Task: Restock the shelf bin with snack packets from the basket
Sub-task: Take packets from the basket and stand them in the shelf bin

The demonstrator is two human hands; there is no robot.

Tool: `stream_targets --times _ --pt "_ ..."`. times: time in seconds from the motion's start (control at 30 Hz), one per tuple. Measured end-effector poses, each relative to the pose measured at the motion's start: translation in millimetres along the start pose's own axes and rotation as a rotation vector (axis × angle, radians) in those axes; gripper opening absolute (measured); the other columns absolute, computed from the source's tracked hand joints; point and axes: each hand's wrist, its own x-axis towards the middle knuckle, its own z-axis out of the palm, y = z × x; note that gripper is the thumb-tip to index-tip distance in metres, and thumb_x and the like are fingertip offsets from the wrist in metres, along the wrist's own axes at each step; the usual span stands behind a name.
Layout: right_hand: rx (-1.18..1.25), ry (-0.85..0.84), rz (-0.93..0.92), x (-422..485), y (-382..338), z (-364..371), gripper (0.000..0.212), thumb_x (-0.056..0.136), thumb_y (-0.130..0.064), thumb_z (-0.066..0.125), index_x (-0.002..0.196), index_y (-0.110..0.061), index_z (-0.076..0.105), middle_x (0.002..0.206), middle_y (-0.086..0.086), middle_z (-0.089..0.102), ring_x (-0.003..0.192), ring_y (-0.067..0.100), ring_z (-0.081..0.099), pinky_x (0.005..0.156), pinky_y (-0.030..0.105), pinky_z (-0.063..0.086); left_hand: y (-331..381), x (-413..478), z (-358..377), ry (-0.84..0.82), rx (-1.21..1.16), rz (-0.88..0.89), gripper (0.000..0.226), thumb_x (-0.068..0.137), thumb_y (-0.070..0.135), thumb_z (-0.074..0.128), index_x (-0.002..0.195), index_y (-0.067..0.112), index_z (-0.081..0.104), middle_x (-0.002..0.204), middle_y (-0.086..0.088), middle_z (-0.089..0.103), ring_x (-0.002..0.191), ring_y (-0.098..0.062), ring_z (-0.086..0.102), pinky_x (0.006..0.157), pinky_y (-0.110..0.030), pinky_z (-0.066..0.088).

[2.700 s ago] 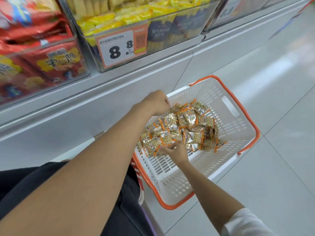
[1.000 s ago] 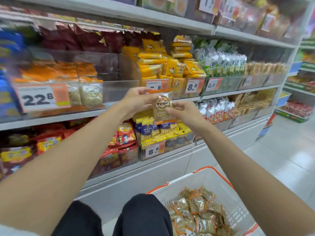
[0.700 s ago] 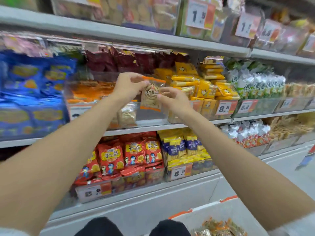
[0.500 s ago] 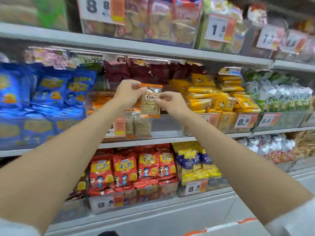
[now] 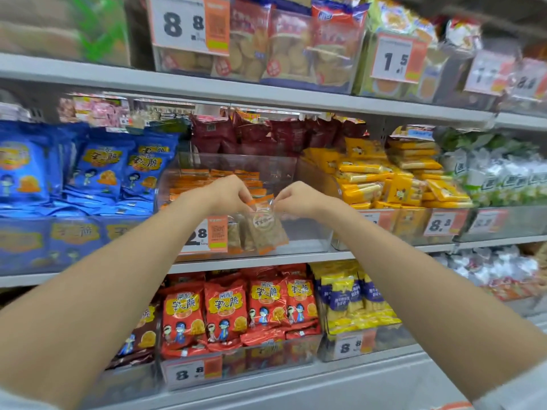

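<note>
A small clear snack packet [image 5: 265,224] with orange ends and a round label hangs upright inside the clear plastic shelf bin [image 5: 307,232] on the middle shelf. My left hand [image 5: 228,193] pinches its top left corner and my right hand [image 5: 299,198] pinches its top right corner. Both hands reach over the bin's front wall. Two like packets [image 5: 236,236] stand just left of it behind the front wall, and more lie stacked at the bin's back [image 5: 213,179]. Of the basket only an orange rim corner [image 5: 453,406] shows at the bottom edge.
Blue snack bags [image 5: 100,173] fill the bin to the left, yellow packets [image 5: 396,179] the bin to the right. Dark red bags [image 5: 266,134] stand behind. An orange price tag [image 5: 207,235] covers the bin's front left. Red bags [image 5: 233,309] sit on the shelf below.
Both hands lifted one packet from the basket up to the middle shelf and have now lowered it over the front wall into the clear bin. The view rose, leaving the basket nearly out of sight.
</note>
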Motion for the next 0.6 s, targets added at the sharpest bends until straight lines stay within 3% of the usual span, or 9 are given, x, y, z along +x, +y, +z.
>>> stream_targets --times 0.13,0.2,0.3,0.4,0.5,0.53,0.6 --pt "-0.11 -0.103 0.169 3.7 -18.1 -9.6 0.037 0.085 -0.035 0.067 0.107 -0.005 0.063 0.1 0.008 0.068 0.077 0.019 0.063 0.072 0.032 0.052 -1.9 2.8 0.0 0.072 -0.085 -0.012 0.023 0.088 0.023 0.07 0.109 0.014 0.074 0.11 0.001 0.069 0.089 -0.012 0.061 0.08 -0.03 0.048" --pt "-0.159 -0.146 0.194 5.5 -25.2 -12.4 0.041 0.086 -0.044 0.065 0.107 -0.009 0.06 0.11 0.008 0.067 0.093 0.025 0.065 0.086 0.037 0.054 -1.0 4.6 -1.1 0.086 -0.082 -0.023 0.027 0.091 0.021 0.066 0.116 0.016 0.071 0.114 -0.001 0.069 0.096 -0.018 0.064 0.086 -0.034 0.051" --pt "-0.079 -0.272 0.24 7.4 -31.2 -8.1 0.037 0.093 -0.039 0.06 0.115 -0.01 0.06 0.118 0.011 0.066 0.102 0.024 0.067 0.096 0.038 0.053 3.2 2.7 -0.8 0.007 -0.073 0.006 0.026 0.096 0.016 0.058 0.12 0.015 0.068 0.104 0.001 0.07 0.088 -0.017 0.064 0.073 -0.026 0.05" --pt "-0.158 -0.289 0.202 10.9 -29.7 -1.5 0.033 0.096 -0.018 0.055 0.125 -0.003 0.059 0.129 0.01 0.061 0.093 0.02 0.064 0.084 0.03 0.053 5.1 1.1 0.7 -0.014 -0.099 0.015 0.026 0.099 0.015 0.052 0.12 0.011 0.067 0.101 0.0 0.068 0.077 -0.01 0.058 0.059 -0.018 0.039" --pt "-0.093 -0.194 0.222 8.8 -28.1 0.0 0.032 0.093 -0.022 0.056 0.122 -0.009 0.059 0.12 0.004 0.062 0.086 0.014 0.062 0.076 0.027 0.052 -0.2 1.7 0.3 0.021 -0.136 -0.016 0.023 0.098 0.019 0.054 0.11 0.012 0.072 0.065 0.01 0.058 0.057 -0.007 0.047 0.058 -0.024 0.039" --pt "-0.07 -0.174 0.229 6.9 -28.1 0.3 0.031 0.094 -0.024 0.055 0.121 -0.01 0.058 0.115 0.003 0.061 0.079 0.011 0.061 0.067 0.025 0.05 -2.3 1.8 0.3 0.023 -0.145 -0.03 0.022 0.098 0.022 0.054 0.101 0.012 0.074 0.057 0.009 0.052 0.054 -0.009 0.043 0.058 -0.025 0.038" --pt "-0.052 -0.162 0.216 5.6 -25.9 0.1 0.036 0.093 -0.03 0.055 0.125 -0.013 0.054 0.117 0.003 0.056 0.079 0.01 0.059 0.062 0.023 0.043 -4.0 1.2 0.4 0.032 -0.161 -0.046 0.03 0.098 0.027 0.054 0.083 0.009 0.072 0.053 0.002 0.046 0.05 -0.014 0.037 0.057 -0.025 0.036"
